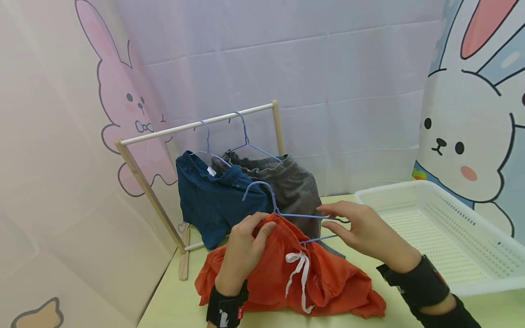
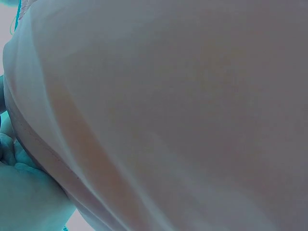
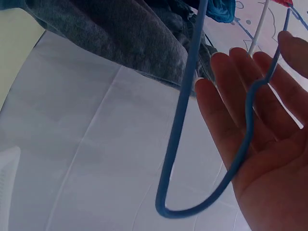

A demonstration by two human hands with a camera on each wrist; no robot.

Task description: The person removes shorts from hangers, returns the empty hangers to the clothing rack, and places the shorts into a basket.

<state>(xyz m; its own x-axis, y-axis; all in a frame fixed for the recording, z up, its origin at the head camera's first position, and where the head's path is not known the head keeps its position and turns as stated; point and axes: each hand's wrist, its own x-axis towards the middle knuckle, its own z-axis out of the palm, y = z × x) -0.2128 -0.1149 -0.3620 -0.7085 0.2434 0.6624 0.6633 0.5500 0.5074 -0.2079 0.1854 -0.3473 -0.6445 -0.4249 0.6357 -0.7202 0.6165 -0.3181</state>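
Observation:
Orange shorts (image 1: 266,269) with a white drawstring (image 1: 301,273) lie on the table, their waistband raised around the left part of a blue wire hanger (image 1: 301,216). My left hand (image 1: 248,248) pinches that waistband just below the hook. In the left wrist view, close-up fabric (image 2: 168,115) fills most of the frame, with part of the hand at the left edge. My right hand (image 1: 361,228) is at the hanger's bare right end, thumb and fingers apart. The right wrist view shows the hanger's bent end (image 3: 168,207) passing before the palm, fingers nearly straight.
Behind stands a wooden rack (image 1: 197,124) where blue shorts (image 1: 221,196) and grey shorts (image 1: 291,182) hang on blue hangers. A white perforated basket (image 1: 426,186) stands at the right on the yellow-green table (image 1: 164,310). Rabbit-printed curtains (image 1: 348,91) enclose the back and sides.

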